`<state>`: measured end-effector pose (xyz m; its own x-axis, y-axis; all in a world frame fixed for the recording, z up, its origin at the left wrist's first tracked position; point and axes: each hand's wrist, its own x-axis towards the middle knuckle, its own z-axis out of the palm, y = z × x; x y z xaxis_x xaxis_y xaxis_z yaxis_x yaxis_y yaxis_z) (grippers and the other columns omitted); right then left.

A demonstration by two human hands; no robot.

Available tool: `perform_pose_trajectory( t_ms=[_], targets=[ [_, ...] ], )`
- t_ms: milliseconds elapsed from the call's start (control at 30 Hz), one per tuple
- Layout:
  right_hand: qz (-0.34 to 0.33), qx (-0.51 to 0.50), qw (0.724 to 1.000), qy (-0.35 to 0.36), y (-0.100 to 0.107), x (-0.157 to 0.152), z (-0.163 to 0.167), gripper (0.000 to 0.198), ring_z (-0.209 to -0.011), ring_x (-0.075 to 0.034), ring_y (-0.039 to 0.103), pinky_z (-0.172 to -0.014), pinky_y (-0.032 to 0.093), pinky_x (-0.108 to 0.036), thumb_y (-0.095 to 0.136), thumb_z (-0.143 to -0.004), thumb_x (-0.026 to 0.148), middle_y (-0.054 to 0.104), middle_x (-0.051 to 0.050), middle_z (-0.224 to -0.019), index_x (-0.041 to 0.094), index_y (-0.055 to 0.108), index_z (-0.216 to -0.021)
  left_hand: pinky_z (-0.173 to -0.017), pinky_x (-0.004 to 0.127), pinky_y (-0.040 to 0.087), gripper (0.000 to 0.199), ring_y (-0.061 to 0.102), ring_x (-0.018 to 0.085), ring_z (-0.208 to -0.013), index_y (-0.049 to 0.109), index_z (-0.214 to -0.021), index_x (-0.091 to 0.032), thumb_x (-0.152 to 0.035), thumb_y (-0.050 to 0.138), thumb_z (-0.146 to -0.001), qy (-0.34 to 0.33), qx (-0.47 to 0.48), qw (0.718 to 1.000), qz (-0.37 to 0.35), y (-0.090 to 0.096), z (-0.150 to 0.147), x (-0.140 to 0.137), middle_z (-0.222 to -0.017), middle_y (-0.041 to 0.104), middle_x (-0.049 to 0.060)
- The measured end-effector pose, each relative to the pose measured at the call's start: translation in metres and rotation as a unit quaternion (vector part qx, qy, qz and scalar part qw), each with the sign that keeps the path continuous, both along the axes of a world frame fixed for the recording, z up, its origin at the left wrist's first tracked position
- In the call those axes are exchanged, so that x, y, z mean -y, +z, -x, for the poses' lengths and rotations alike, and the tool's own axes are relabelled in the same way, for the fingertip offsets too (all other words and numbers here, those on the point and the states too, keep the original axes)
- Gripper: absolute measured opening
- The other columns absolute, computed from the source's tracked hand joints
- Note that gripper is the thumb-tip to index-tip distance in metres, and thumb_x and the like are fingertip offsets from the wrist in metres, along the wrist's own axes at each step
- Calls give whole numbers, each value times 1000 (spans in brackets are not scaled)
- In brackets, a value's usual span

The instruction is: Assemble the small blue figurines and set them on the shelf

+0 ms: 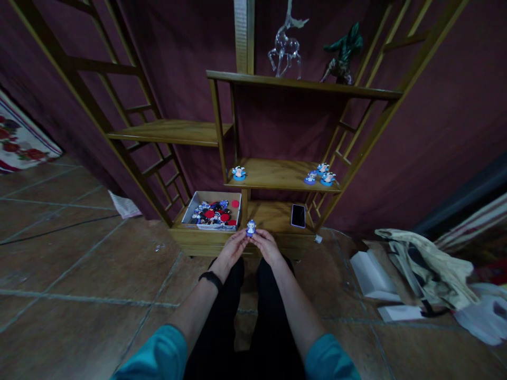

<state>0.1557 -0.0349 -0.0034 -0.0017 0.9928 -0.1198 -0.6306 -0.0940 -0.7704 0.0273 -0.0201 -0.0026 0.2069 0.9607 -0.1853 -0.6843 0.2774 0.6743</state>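
Between my two hands, in front of the low shelf, a small purple-and-white figurine [251, 228] on a purple base stands upright. The fingers of my left hand [234, 246] pinch its left side, and those of my right hand [264, 244] grip the right side. Just beyond my left hand, an open cardboard box [193, 209] holds a jumble of small figures and red discs. On the shelf above sit a figurine with a blue base [239, 173] at the left and, at the right, a purple figurine [311, 178] beside two blue-based figurines [328, 179].
A phone [298, 216] lies on the bottom board of the wooden shelf unit [209, 238]. Higher up stand a clear glass deer [285, 50] and a dark green statue [344, 55]. White boxes [374, 277] and a beige cloth bag [428, 266] rest on the floor at right.
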Motion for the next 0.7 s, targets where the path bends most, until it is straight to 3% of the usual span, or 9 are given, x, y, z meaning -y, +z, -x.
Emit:
perform_pose_trajectory(
  t_ms=[367, 567, 700],
  targets=[
    [-2, 30, 1000, 6, -5, -3, 0, 30, -74, -15, 63, -74, 50, -31, 79, -55, 32, 68, -1, -79, 19, 64, -77, -75, 20, 49, 22, 63, 10, -72, 69, -90, -12, -5, 69, -69, -6, -18, 1000, 9, 2, -2, 2, -82, 70, 5],
    [9, 33, 999, -5, -1, -1, 1, 29, -67, -12, 61, -71, 50, -29, 80, -54, 30, 66, 1, -70, 19, 64, -74, -72, 24, 51, 9, 64, 13, -72, 66, -84, -11, -15, 65, -76, -9, -3, 999, 43, 0, 2, 0, -77, 69, 7],
    [11, 36, 999, -6, 0, 0, 1, 28, -66, -12, 61, -70, 50, -29, 80, -53, 31, 66, 1, -69, 18, 64, -72, -72, 26, 51, 11, 64, 14, -72, 64, -84, -11, -21, 60, -81, -19, 8, 997, 72, 1, 3, 0, -76, 68, 8]
  ],
)
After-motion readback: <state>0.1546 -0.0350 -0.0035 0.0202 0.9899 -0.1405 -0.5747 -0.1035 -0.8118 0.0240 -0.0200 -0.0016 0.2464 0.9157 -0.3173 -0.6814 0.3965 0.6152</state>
